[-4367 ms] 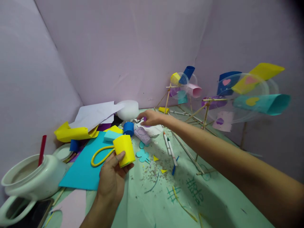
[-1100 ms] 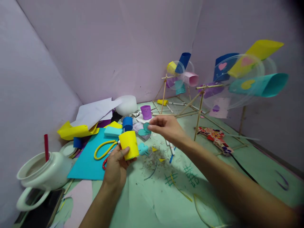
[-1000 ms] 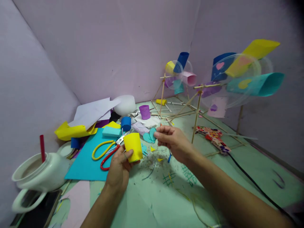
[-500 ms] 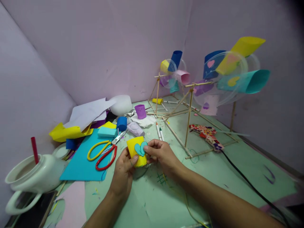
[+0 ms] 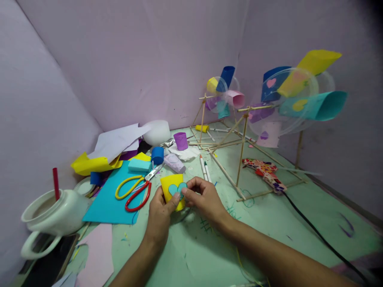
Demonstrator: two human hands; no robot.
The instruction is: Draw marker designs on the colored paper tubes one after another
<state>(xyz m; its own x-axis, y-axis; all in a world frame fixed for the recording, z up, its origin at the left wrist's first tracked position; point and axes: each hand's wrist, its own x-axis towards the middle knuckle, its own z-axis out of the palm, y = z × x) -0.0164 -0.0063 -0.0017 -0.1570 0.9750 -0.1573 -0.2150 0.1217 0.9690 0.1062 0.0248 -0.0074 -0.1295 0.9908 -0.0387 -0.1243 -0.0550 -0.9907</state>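
My left hand (image 5: 160,211) grips a small yellow paper cup (image 5: 171,189) low over the green table (image 5: 269,223), its thumb laid on the cup's front. A teal heart cutout (image 5: 176,188) lies against the cup's side. My right hand (image 5: 200,196) pinches the heart's right edge between thumb and fingertips and presses it to the cup. Both hands meet at the cup, just in front of the scissors (image 5: 136,190) with one yellow and one red handle.
A teal sheet (image 5: 104,203), crumpled yellow paper (image 5: 89,164), small blue (image 5: 157,155) and purple (image 5: 180,140) cups and two markers (image 5: 204,168) lie behind. Stick-and-paper windmills (image 5: 295,95) stand at right. A patterned glue gun (image 5: 266,171) with a black cord lies right. A white jug (image 5: 50,217) sits left.
My right hand reached to the back of the table, came back with a teal heart cutout and laid it on the yellow cup. Both hands then sank a little toward the table.
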